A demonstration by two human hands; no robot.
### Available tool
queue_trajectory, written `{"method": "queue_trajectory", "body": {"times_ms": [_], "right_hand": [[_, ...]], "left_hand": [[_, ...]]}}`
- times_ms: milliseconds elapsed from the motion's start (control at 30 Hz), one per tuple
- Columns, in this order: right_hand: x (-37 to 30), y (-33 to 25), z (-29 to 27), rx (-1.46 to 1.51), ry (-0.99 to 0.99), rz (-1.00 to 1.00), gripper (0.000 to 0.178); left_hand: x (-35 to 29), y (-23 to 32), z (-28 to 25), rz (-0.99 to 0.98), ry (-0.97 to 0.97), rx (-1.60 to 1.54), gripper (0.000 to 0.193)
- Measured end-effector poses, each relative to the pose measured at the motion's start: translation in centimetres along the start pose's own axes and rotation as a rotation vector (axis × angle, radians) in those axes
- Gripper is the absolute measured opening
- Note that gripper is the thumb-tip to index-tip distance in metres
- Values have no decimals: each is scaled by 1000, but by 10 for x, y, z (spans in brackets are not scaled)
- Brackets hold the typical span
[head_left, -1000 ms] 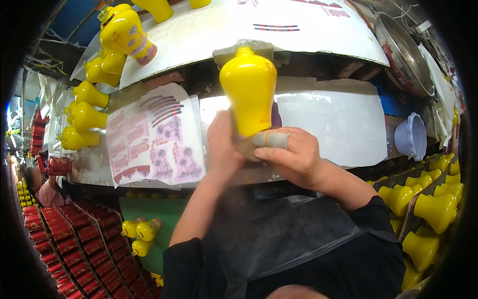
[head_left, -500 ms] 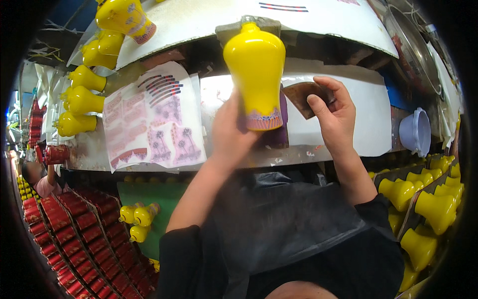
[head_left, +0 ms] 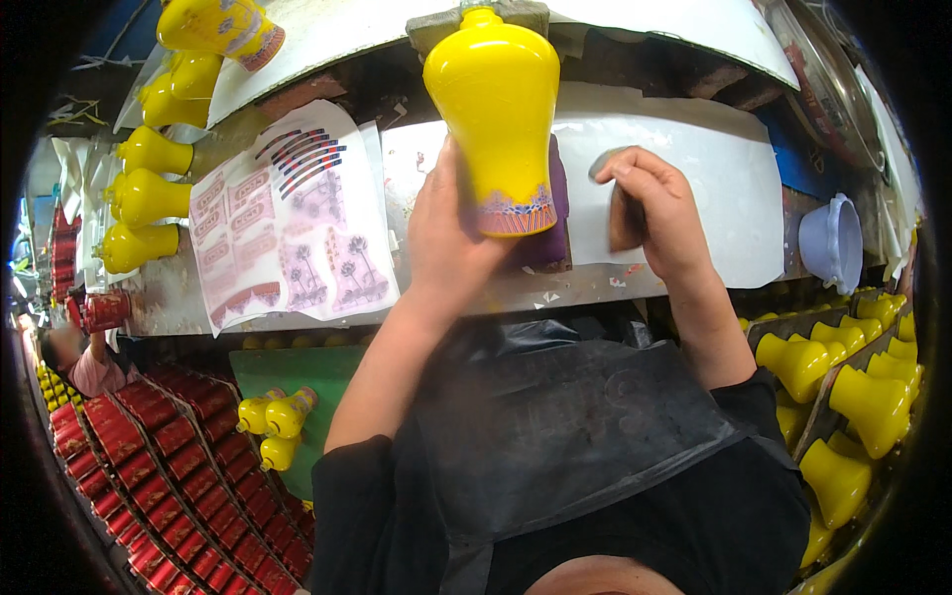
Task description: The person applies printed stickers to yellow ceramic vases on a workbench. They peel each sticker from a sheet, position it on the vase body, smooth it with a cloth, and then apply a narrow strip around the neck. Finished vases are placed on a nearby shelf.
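Right hand [head_left: 650, 203] drawn clear of yellow vase [head_left: 496, 109], fingers pinching pad, left hand [head_left: 451, 238] gripping base.

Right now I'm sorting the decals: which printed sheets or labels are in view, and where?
Decal sheet: on the bench left of the left hand, pale, with pink, purple and striped motifs.
Patterned band: around the base of the yellow vase, purple, red and blue.

Yellow vase [head_left: 493, 109]: neck hidden against a grey pad above it. Dark piece behind right hand [head_left: 654, 213]: mostly covered. Decal sheet [head_left: 293, 223] left of the vase: motifs blurred.
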State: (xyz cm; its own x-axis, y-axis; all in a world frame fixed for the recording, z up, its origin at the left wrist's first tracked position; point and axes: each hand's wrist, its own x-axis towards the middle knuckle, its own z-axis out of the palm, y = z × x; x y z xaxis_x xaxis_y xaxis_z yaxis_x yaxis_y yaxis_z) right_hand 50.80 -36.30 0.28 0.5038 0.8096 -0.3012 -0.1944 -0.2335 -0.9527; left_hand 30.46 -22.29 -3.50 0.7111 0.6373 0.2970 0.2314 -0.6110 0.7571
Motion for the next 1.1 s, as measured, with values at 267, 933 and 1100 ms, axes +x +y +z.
{"method": "queue_trajectory", "body": {"times_ms": [267, 933, 1100], "right_hand": [[-9, -12, 24, -372, -115, -180, 22], [4, -45, 38, -918, 31, -1046, 33], [-3, -40, 34, -899, -99, -936, 38]], "left_hand": [[3, 11, -5, 29, 1, -36, 106], [-3, 8, 5, -133, 12, -433, 95], [-6, 2, 5, -28, 21, -205, 102]]}}
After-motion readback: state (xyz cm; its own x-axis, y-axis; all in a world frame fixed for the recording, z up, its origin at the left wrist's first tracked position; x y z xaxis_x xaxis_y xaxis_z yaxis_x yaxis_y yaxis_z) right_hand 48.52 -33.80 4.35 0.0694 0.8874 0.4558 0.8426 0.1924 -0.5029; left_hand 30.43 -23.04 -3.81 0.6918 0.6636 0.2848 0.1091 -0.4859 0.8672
